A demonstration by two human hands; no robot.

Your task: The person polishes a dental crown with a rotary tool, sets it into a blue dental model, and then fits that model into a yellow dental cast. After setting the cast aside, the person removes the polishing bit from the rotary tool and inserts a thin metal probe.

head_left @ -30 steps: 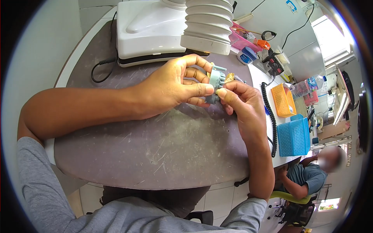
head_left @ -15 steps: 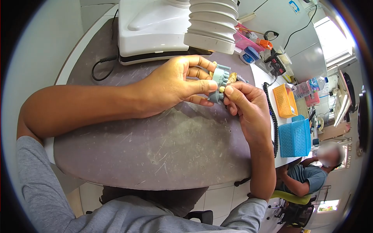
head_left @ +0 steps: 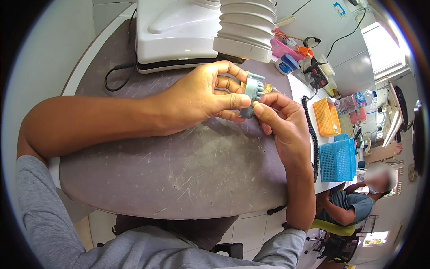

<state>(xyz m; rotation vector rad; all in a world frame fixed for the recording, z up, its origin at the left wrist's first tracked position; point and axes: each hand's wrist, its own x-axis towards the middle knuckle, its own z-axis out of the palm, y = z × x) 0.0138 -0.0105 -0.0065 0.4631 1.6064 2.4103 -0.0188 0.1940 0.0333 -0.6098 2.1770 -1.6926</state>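
Both hands are up over the scratched grey table (head_left: pixel 179 170), close in front of the white machine (head_left: pixel 174 31) and its ribbed hose (head_left: pixel 246 27). The left hand (head_left: pixel 197 98) is closed around a grey-blue model (head_left: pixel 253 89), thumb on the near side and fingers curled behind it. The right hand (head_left: pixel 282 121) is pinched narrow, thumb and forefinger nipping a pale yellow piece (head_left: pixel 256 104) right against the model's lower edge. The model is clear of the table, with its long axis running roughly upright, leaning a little toward the hose, and its short pegs sticking out to the right.

Over on the right there is an orange basket (head_left: pixel 326 116), and just below it a blue basket (head_left: pixel 338 159); what is in either one can't be made out. A pink tray (head_left: pixel 286 47) behind the hose carries long-handled tools. A clear bottle (head_left: pixel 365 96) stands further off.

A blue label (head_left: pixel 339 7) is on the wall, too small to read. A coiled black cord (head_left: pixel 312 134) runs down the table edge, and a co-worker (head_left: pixel 349 206) sits lower right.
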